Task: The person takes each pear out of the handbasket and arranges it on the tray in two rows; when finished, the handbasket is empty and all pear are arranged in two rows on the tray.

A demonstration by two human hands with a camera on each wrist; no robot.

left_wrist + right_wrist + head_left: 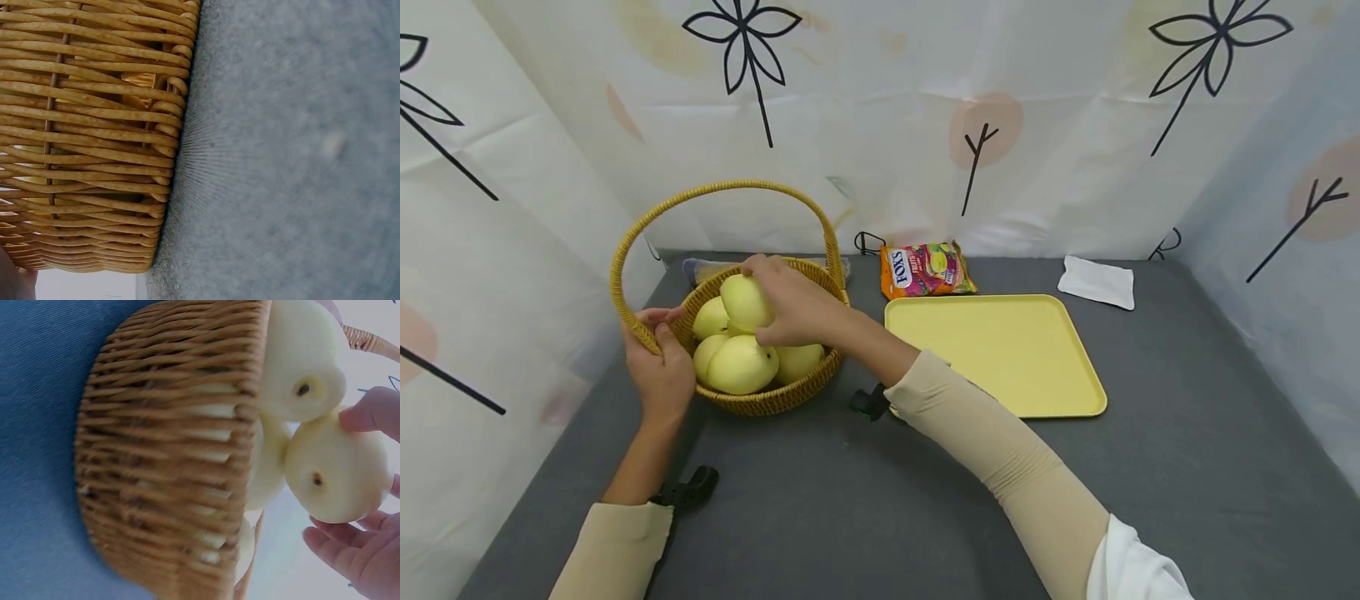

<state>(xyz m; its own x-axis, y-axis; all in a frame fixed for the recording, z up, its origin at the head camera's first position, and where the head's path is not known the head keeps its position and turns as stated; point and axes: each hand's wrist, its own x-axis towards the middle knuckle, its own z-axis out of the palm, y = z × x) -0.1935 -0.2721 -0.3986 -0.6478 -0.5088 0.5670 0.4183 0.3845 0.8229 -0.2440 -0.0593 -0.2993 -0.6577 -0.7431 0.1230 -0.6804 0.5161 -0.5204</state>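
A wicker basket (767, 402) with a tall arched handle holds several pale yellow-green pears (741, 365). At its left side my left hand (658, 367) grips the rim beside the foot of the handle. The left wrist view shows mostly the woven basket wall (94, 131), with a bit of the hand (14, 278) in the lower corner. My right hand (801, 304) holds one pear (745, 302) from above, on top of the pile. In the right wrist view the thumb and fingers (378, 412) are around that pear (337, 469), which touches the others.
Right of the basket lies a yellow tray (1000, 350). Behind it are an orange and purple candy bag (927, 269) and a folded white cloth (1097, 282). A transparent package (700, 271) is partly hidden behind the basket. Patterned white curtains (880, 125) enclose the grey table (865, 517).
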